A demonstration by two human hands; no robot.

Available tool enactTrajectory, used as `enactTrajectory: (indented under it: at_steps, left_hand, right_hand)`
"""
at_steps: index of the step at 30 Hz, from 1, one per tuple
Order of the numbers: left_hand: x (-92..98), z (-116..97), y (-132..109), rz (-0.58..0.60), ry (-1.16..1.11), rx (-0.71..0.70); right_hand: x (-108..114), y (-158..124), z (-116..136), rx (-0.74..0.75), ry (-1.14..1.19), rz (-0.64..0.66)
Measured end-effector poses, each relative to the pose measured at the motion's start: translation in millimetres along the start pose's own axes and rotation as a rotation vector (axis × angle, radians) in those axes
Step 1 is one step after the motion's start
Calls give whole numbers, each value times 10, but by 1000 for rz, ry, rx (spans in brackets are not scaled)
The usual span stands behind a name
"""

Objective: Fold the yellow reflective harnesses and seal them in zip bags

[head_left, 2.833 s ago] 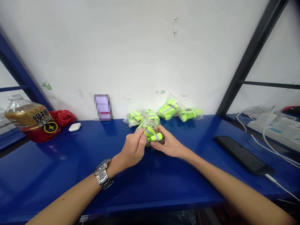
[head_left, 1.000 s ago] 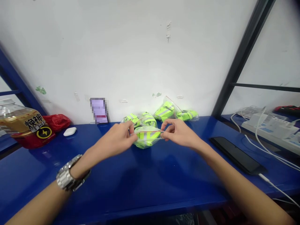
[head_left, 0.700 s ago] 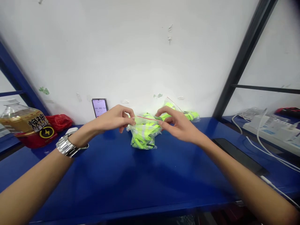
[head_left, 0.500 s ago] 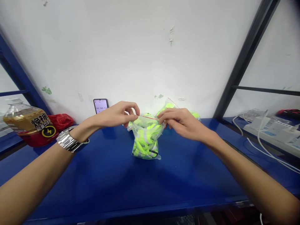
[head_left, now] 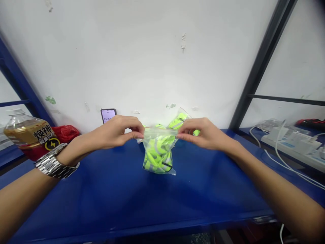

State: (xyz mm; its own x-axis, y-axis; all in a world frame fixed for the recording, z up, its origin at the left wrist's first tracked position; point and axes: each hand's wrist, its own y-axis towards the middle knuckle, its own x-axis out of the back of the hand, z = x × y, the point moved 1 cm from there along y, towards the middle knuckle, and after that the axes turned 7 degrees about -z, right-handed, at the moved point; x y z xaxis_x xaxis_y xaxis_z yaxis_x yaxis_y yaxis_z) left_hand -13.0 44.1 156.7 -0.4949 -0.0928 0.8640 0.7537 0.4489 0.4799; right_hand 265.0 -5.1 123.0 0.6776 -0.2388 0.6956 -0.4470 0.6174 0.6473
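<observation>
A clear zip bag [head_left: 157, 154] stands upright on the blue table [head_left: 142, 203]. Packed inside it is folded neon-yellow fabric with grey reflective strips [head_left: 156, 145]. My left hand [head_left: 122, 131] pinches the left corner of the bag's top edge between thumb and fingers. At the opposite top corner, my right hand [head_left: 199, 132] pinches the bag in the same way. The top edge is stretched straight between both hands. Another bag of the same yellow fabric [head_left: 179, 120] leans behind, against the wall, partly covered by my right hand.
A phone [head_left: 108, 115] showing a timer leans on the wall. At left are a large drink bottle [head_left: 30, 130] and a red plastic bag [head_left: 66, 133]. White power strips [head_left: 296, 139] and cables [head_left: 284, 162] lie at right. Dark posts [head_left: 264, 64] rise beside the wall.
My hands have moved slightly apart to the bag's two top corners. The top edge, gathered before, is now pulled flat and straight. My left forearm has shifted left.
</observation>
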Motion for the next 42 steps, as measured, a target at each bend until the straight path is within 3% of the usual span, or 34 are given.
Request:
enactTrajectory:
  at_steps: [3, 6, 12, 18, 23, 32, 38, 42]
  left_hand:
    - [-57, 31, 16, -112, -30, 40]
    - [-137, 44, 3, -176, -74, 60]
    - [-223, 22, -64, -45, -182, 107]
    - [-312, -211, 4, -42, 45, -14]
    - [-466, -396, 151, 93, 148, -149]
    - [-482, -492, 428, 566, 77, -60]
    - [-565, -539, 433, 605, 190, 84]
    - [-382, -525, 378, 562, 90, 23]
  right_hand:
    - [15, 46, -25, -96, 39, -110]
    - [-4, 61, -23, -83, 65, -130]
    - [-54, -21, -73, -17, -37, -56]
    - [-92, -46, -1, 80, -149, -53]
    - [-150, -57, 53, 66, -132, -83]
    - [-201, -92, 123, 100, -100, -157]
    - [-221, -100, 97, 61, -132, -163]
    - [-169, -121, 60, -18, -106, -172]
